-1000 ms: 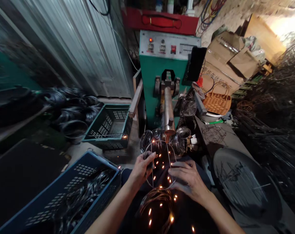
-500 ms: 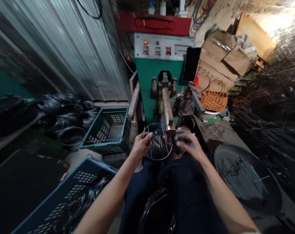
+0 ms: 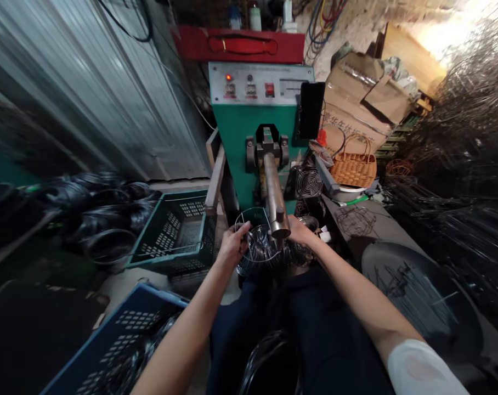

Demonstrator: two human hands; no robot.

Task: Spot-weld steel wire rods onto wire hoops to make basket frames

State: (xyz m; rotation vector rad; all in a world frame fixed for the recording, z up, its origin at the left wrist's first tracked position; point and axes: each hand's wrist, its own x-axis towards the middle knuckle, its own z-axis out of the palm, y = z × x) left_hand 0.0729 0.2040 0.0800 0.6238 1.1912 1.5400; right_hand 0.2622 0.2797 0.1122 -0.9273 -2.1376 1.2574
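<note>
My left hand (image 3: 234,244) is closed, thumb and fingers pinching the left side of a round wire frame (image 3: 260,261), a thin metal ring with cross wires. That frame is held tilted just left of the thick metal arm (image 3: 275,192) of a green machine (image 3: 228,123). Beside the arm's lower end is my right hand (image 3: 300,230), reaching in from the right. The arm hides most of its fingers, so what they hold is unclear. Bundles of shiny wire pieces (image 3: 263,244) lie below and behind the frame.
A green plastic crate (image 3: 144,241) stands left, with a blue crate (image 3: 125,343) of wire parts nearer. To the right are a dark round pan (image 3: 422,291) with wire rods, a wicker basket (image 3: 354,169) and a cardboard box (image 3: 351,112). A black phone-like slab (image 3: 311,111) hangs on the machine.
My right hand has moved left, from beside the metal arm to partly behind its lower end. My left hand keeps hold of the wire frame. The whole view has shifted slightly.
</note>
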